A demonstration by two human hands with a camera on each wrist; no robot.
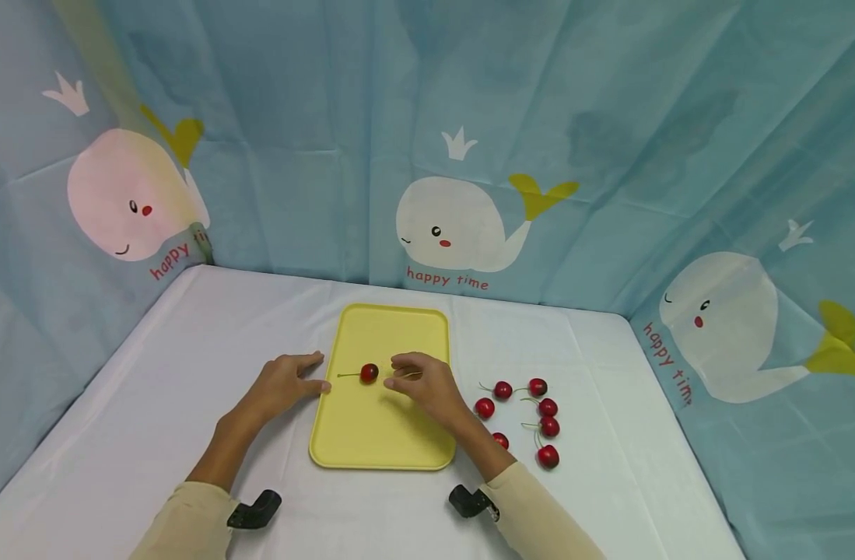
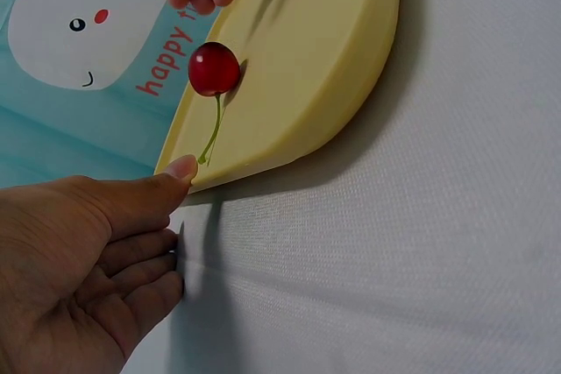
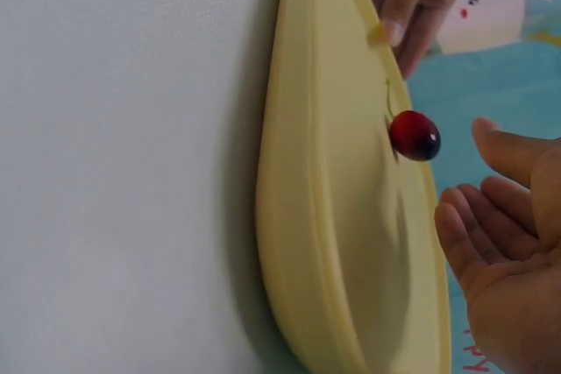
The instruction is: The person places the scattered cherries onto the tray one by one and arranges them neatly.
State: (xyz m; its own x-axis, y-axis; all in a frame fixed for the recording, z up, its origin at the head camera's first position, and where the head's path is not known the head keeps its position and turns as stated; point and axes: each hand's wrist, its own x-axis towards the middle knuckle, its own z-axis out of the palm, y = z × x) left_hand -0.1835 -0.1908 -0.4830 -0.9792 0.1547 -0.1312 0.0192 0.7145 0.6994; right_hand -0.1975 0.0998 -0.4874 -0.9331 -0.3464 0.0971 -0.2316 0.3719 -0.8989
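One dark red cherry (image 1: 369, 373) with a green stem lies on the yellow tray (image 1: 378, 443), its stem pointing left. At the tray's left edge is my left hand (image 1: 280, 389); its thumb (image 2: 158, 190) touches the rim near the stem's tip, while the other fingers curve loosely outside the tray. My right hand (image 1: 432, 390) hovers over the tray, just right of the cherry. In the right wrist view the fingers (image 3: 478, 229) and thumb stand apart, with nothing visible between them, and the cherry (image 3: 415, 136) is a short way off.
Several more stemmed cherries (image 1: 549, 427) lie on the white tablecloth (image 1: 623, 482) right of the tray, one partly behind my right forearm. A light blue curtain (image 1: 294, 194) printed with whales hangs behind the table and along its sides. Black wrist cameras (image 1: 257, 509) sit at both sleeves.
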